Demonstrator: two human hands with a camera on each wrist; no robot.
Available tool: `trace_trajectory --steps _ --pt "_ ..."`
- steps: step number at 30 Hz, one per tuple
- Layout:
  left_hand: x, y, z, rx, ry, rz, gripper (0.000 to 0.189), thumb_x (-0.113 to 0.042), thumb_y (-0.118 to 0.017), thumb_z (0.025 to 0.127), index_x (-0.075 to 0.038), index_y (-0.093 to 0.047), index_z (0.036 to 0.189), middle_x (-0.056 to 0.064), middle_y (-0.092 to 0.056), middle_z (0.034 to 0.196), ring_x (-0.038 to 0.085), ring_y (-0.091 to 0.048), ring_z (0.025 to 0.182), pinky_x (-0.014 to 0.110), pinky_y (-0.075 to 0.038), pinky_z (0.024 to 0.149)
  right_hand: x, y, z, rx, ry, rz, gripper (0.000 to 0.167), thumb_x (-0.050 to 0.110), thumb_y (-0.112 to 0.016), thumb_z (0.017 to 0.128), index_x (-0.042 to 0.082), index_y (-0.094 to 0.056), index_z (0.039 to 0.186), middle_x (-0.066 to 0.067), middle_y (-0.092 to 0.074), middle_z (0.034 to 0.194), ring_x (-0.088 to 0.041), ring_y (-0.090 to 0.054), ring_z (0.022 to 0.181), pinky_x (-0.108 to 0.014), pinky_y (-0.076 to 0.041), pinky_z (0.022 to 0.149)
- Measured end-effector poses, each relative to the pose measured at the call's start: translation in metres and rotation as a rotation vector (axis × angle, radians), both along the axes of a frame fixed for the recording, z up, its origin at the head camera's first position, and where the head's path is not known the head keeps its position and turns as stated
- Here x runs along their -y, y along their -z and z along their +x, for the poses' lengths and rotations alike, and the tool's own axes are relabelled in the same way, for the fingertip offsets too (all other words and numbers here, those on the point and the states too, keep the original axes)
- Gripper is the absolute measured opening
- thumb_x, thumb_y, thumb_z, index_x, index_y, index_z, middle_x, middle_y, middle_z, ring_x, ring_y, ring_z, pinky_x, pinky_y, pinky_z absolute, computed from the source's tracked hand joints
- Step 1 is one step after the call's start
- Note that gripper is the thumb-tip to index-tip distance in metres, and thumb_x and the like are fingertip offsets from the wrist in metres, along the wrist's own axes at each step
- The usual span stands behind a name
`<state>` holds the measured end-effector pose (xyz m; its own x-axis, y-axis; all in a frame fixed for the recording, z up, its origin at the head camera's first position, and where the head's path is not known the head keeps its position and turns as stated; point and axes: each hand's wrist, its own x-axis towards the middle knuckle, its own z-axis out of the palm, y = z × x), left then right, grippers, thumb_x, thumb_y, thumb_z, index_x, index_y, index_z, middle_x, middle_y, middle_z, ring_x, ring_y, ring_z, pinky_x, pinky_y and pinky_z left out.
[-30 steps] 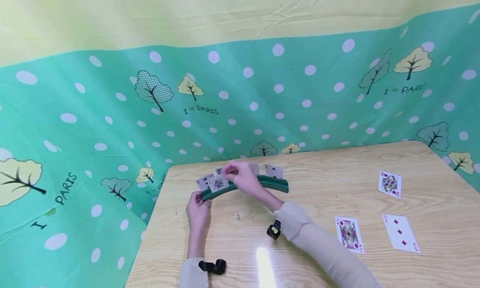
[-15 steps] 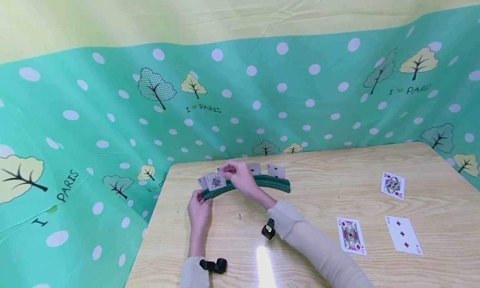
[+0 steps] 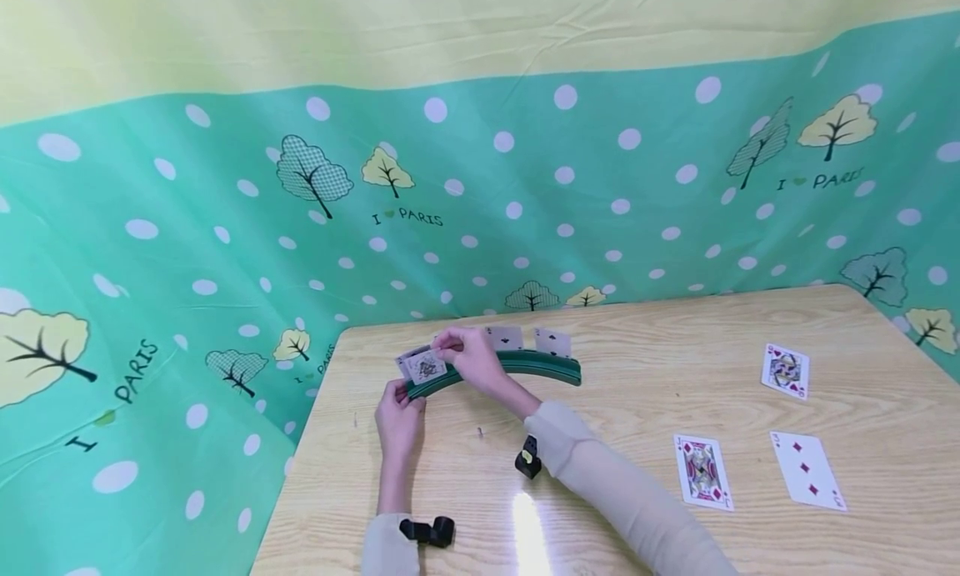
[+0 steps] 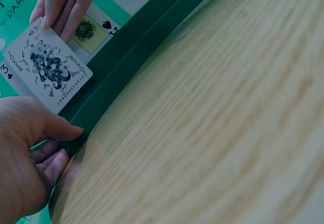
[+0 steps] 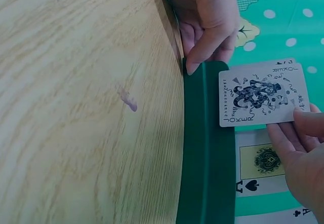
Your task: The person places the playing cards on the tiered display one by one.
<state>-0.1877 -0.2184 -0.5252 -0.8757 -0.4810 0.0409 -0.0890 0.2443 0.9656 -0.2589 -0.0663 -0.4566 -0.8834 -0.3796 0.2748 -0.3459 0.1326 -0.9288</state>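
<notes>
My left hand grips the left end of a curved green card holder, thumb on its near side. My right hand pinches a joker card by its upper right edge. In the left wrist view, the joker's lower edge is right at the holder, in front of a three of clubs that it mostly covers. Beside it in the right wrist view stands an ace of spades, partly behind my fingers. Farther right in the holder are a club card and another black-suited card.
On the wooden table's right side lie a jack of diamonds, a three of diamonds and a queen of hearts, all face up. A patterned green and yellow cloth hangs behind the table. Black cameras sit on both wrists.
My right hand has moved a little left along the holder with the joker, which now covers more of the three. More of the club card shows. My left hand keeps its grip.
</notes>
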Motion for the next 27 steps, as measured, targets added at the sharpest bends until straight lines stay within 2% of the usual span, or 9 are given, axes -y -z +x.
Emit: trace_trajectory --steps 9,27 --pt "0.0 0.0 -0.001 -0.009 0.006 0.005 0.037 0.014 -0.062 0.089 0.012 -0.057 0.125 0.033 -0.064 0.123 0.044 -0.063 0.119 0.031 -0.059 0.095 0.001 0.008 -0.003 0.012 -0.039 0.009 0.009 -0.007 -0.07 0.094 0.0 -0.074 0.097 -0.01 -0.076 0.097 -0.017 -0.072 0.09 -0.024 -0.06 0.08" --pt "0.001 0.002 -0.001 -0.001 0.0 -0.007 0.038 0.013 -0.061 0.089 0.012 -0.057 0.127 0.032 -0.063 0.125 0.043 -0.063 0.121 0.04 -0.057 0.1 0.005 0.013 -0.002 0.04 -0.024 0.03 0.011 -0.008 -0.069 0.094 0.0 -0.075 0.098 -0.011 -0.074 0.101 -0.018 -0.07 0.091 -0.023 -0.06 0.081"
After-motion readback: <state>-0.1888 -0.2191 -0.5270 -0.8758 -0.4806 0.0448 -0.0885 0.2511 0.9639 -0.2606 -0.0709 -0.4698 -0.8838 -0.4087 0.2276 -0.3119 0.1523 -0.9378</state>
